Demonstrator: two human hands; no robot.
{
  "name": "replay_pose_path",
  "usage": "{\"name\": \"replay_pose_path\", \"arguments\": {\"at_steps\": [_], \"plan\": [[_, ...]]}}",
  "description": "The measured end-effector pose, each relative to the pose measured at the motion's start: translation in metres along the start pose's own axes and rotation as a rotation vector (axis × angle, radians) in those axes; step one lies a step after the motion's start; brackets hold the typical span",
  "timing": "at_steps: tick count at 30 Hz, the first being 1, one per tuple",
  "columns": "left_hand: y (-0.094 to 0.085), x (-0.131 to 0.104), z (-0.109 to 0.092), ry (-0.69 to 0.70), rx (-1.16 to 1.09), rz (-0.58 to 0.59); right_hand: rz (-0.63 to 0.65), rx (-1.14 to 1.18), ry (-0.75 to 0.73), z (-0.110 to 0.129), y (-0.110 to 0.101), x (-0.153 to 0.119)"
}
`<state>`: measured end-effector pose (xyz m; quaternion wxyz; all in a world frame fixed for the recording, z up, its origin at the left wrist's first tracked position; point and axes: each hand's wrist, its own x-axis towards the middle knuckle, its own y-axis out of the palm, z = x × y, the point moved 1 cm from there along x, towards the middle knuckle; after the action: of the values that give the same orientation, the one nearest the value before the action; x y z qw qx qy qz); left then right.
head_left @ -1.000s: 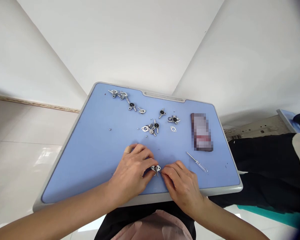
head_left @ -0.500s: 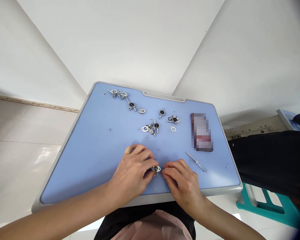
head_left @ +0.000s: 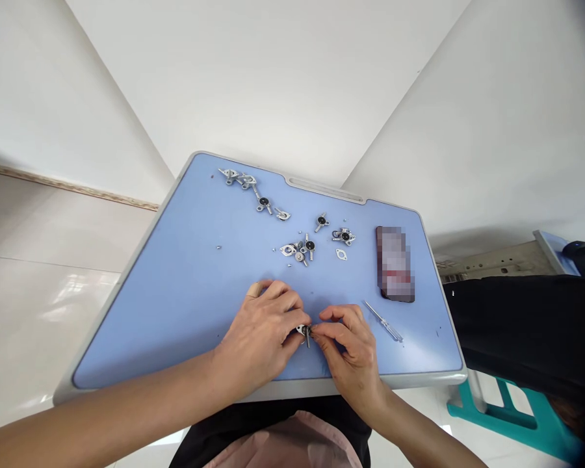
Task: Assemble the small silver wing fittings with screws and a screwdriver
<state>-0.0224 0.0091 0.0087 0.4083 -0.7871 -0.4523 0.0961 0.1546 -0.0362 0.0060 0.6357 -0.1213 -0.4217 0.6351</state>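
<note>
- Metal fitting: the landmark here, between the two hands near the desk's near edge; fingers cover part of it, so its full shape cannot be made out.
- Left hand: just left of the fitting, thumb and index finger pinching its left side; the other fingers are bent together, their tips partly hidden.
- Right hand: just right of the fitting, thumb and index finger brought together at its right end; whether a small piece sits between those tips is too small to tell. The other fingers are loosely curled.
- Screwdriver: right of the fitting, beyond the right hand, lying flat.
- Phone: farther off to the right of the fitting, its screen blurred by blocks.
- Loose metal parts: beyond the fitting, overlapping, so their number is unclear.
- Flat oval plate: beyond the fitting and to its right.
- Person in dark clothing: well right of the fitting, cut off by the view's edge.
</note>
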Motion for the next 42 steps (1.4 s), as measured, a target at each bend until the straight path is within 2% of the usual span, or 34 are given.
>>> {"name": "replay_pose_path", "arguments": {"at_steps": [7, 16, 21, 25, 33, 38, 42], "plan": [[-0.001, 0.001, 0.0, -0.001, 0.011, 0.011, 0.068, -0.024, -0.023, -0.003, -0.006, 0.0], [0.0, 0.0, 0.0, -0.006, 0.011, 0.015, 0.143, -0.031, 0.027, 0.003, -0.009, 0.007], [0.001, 0.001, 0.0, -0.005, 0.006, 0.006, 0.223, -0.117, -0.006, 0.007, -0.015, 0.013], [0.001, 0.0, 0.0, -0.004, 0.003, 0.011, 0.342, -0.245, -0.022, 0.01, -0.019, 0.021], [0.001, 0.001, 0.002, -0.008, -0.015, 0.009, 0.639, -0.567, -0.153, 0.019, -0.019, 0.046], [0.001, 0.0, 0.002, 0.004, -0.022, 0.001, 0.958, -0.69, -0.013, 0.031, -0.018, 0.073], [0.001, 0.0, 0.003, 0.004, -0.021, 0.008, 1.058, -0.675, 0.092, 0.037, -0.018, 0.088]]}}
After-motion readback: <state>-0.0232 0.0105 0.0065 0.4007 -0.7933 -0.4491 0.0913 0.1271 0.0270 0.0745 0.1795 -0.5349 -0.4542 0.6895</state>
